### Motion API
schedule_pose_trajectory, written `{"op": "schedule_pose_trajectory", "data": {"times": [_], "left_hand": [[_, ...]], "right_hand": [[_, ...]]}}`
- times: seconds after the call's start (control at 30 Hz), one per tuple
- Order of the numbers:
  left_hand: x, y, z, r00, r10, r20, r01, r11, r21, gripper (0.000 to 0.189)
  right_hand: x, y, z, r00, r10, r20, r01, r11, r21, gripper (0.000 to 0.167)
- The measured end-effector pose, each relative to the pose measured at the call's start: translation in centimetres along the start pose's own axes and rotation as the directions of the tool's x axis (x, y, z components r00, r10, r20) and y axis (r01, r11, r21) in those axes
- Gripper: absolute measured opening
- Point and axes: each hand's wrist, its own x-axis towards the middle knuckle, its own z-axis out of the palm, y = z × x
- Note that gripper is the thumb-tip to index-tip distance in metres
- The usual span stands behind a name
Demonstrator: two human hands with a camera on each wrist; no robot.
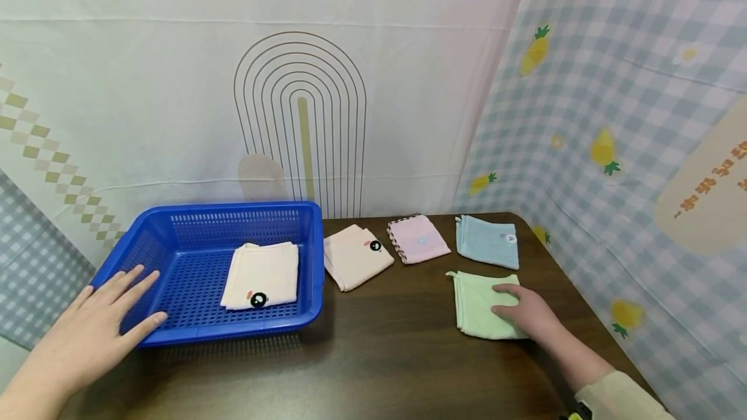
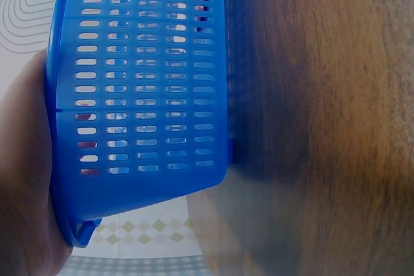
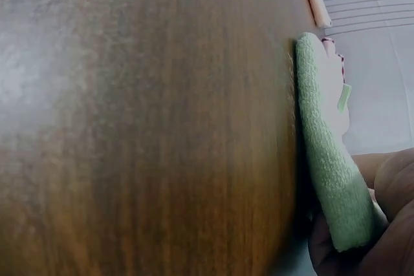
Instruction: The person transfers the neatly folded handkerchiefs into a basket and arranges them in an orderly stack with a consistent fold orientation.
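A blue plastic basket stands at the left with a folded cream towel inside. Over its left front rim lies my left hand, fingers spread and straight; the left wrist view shows the basket's slotted side beside that hand. At the right, my right hand pinches the near right edge of a folded light green towel. From the right wrist, part of the hand appears above the green towel's edge and a finger below it. Some fingers are hidden.
Beyond the green towel lies a folded blue towel. A pink towel with a checked edge and another cream towel lie between it and the basket. Patterned cloth hangs behind the dark wooden table and along its right side.
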Motion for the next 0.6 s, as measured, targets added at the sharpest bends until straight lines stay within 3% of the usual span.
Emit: {"op": "schedule_pose_trajectory", "data": {"times": [0.6], "left_hand": [[-0.09, 0.04, -0.12, 1.0, 0.0, 0.007, 0.0, 1.0, -0.001, 0.083]], "right_hand": [[-0.89, 0.06, 0.46, 0.996, -0.06, -0.071, 0.058, 0.998, -0.029, 0.056]]}}
